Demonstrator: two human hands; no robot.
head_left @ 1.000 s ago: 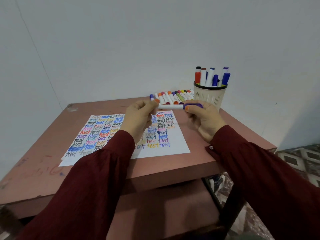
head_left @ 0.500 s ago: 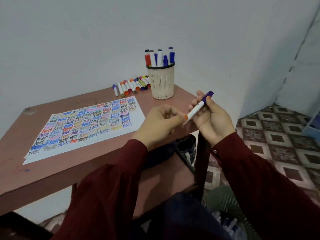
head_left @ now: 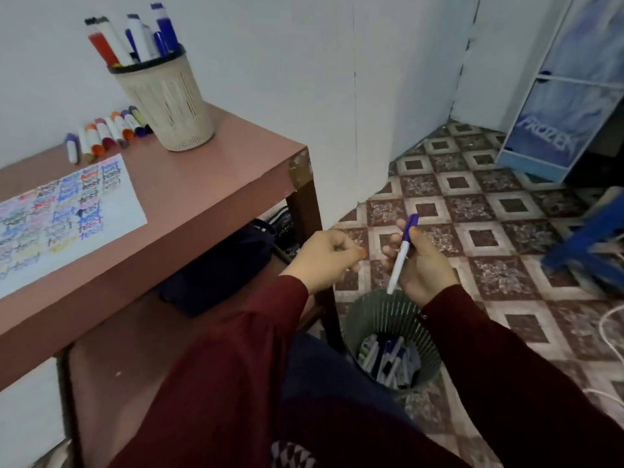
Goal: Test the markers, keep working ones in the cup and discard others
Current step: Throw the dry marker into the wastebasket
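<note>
My right hand (head_left: 422,265) holds a white marker with a purple cap (head_left: 402,253) above a green slatted waste bin (head_left: 391,315) on the floor; the marker's white end points down at the bin. Several discarded markers lie inside the bin. My left hand (head_left: 324,260) hangs beside it with fingers curled and nothing visible in them. On the brown table (head_left: 219,184) stands a beige cup (head_left: 169,96) with several markers upright in it. A row of capped markers (head_left: 108,133) lies left of the cup.
A white sheet (head_left: 64,211) covered with coloured "test" words lies on the table. A dark bag (head_left: 219,265) sits on the shelf under the table. A blue cabinet (head_left: 567,96) and blue stool (head_left: 594,244) stand on the tiled floor at right.
My view swung right and down from the table to the floor. My right hand carried the purple marker off the table and over the bin. My left hand let go of it.
</note>
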